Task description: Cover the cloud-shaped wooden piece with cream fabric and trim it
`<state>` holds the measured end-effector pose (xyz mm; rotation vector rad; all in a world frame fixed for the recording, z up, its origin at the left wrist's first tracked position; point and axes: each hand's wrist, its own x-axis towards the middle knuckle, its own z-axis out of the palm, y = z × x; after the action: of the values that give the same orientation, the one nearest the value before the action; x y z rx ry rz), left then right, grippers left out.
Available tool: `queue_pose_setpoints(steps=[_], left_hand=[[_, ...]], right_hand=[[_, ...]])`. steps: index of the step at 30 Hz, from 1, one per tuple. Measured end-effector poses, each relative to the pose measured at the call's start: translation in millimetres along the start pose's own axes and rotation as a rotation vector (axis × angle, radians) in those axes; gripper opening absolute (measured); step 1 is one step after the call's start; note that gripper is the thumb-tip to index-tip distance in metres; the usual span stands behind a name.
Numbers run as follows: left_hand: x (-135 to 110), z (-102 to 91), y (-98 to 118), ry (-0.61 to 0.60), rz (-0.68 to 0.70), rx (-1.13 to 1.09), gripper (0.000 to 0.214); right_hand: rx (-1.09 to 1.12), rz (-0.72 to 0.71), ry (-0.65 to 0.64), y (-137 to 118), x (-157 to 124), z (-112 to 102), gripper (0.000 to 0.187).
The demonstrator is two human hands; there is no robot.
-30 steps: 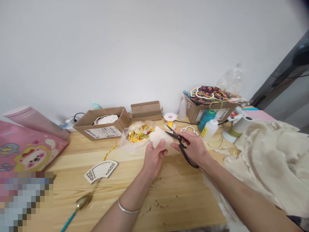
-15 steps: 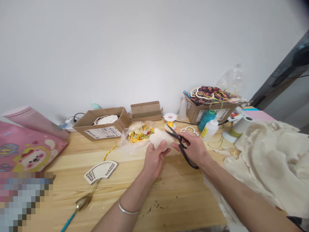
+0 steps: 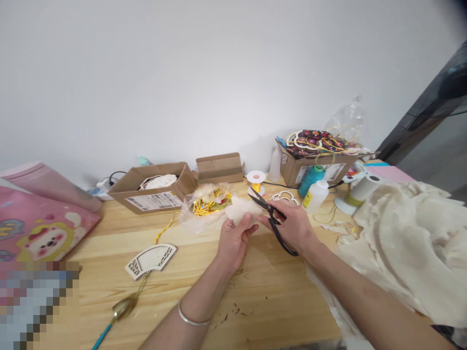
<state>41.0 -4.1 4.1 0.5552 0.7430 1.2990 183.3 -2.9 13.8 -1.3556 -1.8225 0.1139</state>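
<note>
My left hand (image 3: pixel 232 239) grips a small cream-white cloth piece (image 3: pixel 241 210) with a lobed edge, held up above the wooden table (image 3: pixel 182 272). My right hand (image 3: pixel 295 224) holds black scissors (image 3: pixel 272 218) by their loops. The blades are open at the right edge of the cloth piece. A silver bangle (image 3: pixel 192 317) sits on my left wrist.
A fan-shaped wooden frame (image 3: pixel 151 258) with a yellow cord lies at the left, a spoon (image 3: pixel 118 310) below it. Cardboard boxes (image 3: pixel 151 187) (image 3: pixel 316 163), a bag of yellow cords (image 3: pixel 207 200), a thread spool (image 3: pixel 256 180), bottles (image 3: pixel 315 195) and a heap of cream fabric (image 3: pixel 404 238) ring the work spot.
The cloth piece has tilted and sunk slightly in my left hand, and the scissor tips have shifted a little along its edge. The view has drifted slightly.
</note>
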Motion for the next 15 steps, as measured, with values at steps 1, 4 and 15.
queue_pose_setpoints(steps=[1, 4, 15], left_hand=[[-0.2, 0.1, -0.5, 0.004, -0.006, 0.001, 0.013], [-1.3, 0.4, -1.7, -0.007, -0.022, 0.013, 0.012], [-1.5, 0.8, -0.1, -0.018, -0.013, 0.032, 0.013]], right_hand=[[-0.010, 0.001, 0.006, -0.3, -0.2, 0.1, 0.032], [-0.021, 0.001, 0.017, -0.8, -0.6, 0.1, 0.031], [-0.076, -0.022, -0.005, -0.1, 1.9, -5.1, 0.029]])
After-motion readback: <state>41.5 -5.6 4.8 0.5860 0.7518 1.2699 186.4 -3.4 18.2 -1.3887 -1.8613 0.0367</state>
